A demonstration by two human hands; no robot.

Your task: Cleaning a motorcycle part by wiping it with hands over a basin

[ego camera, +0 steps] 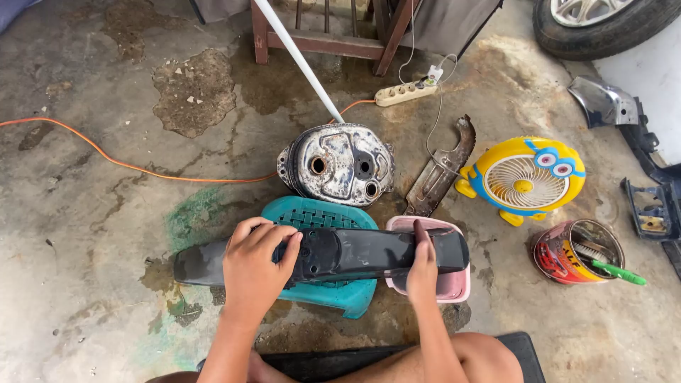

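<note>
On the floor: bare concrete (92,234), grey, stained with dark damp patches, rust-brown blotches at upper right and a smear of green pigment at centre left; a crumbled patch with loose chips lies at upper left.
Room edges: wooden chair legs (326,35) at top centre, a car tyre (596,21) in the upper right corner, black plastic body parts (649,206) along the right edge.
Cables: an orange cable (120,164) curves from the left edge toward centre; a cream power strip (406,92) sits near the chair legs.
Black panel (355,254): long, curved, matt black plastic motorcycle panel, dusty and scuffed, lying crosswise at frame centre on a teal stool and a pink tub.
Left hand (255,266): palm down on the left half of the panel, fingers spread and curled over its top edge.
Right hand (423,273): laid on the panel's right part, fingers together pressing flat on the surface; whether anything lies under the fingers cannot be told.
Teal stool (319,220): plastic, woven lattice seat, under the panel's middle.
Pink tub (443,284): rounded square plastic, under the panel's right end.
Fuel tank (339,163): bare metal, worn and rust-flecked, with round openings, just above the stool.
Fan (523,181): yellow and blue cartoon-shaped plastic, round white grille, centre right.
Tin can (578,252): opened, red-labelled, holding a green-handled brush (613,271), lower right.
Curved metal guard (443,167): rusty, between tank and fan.
</note>
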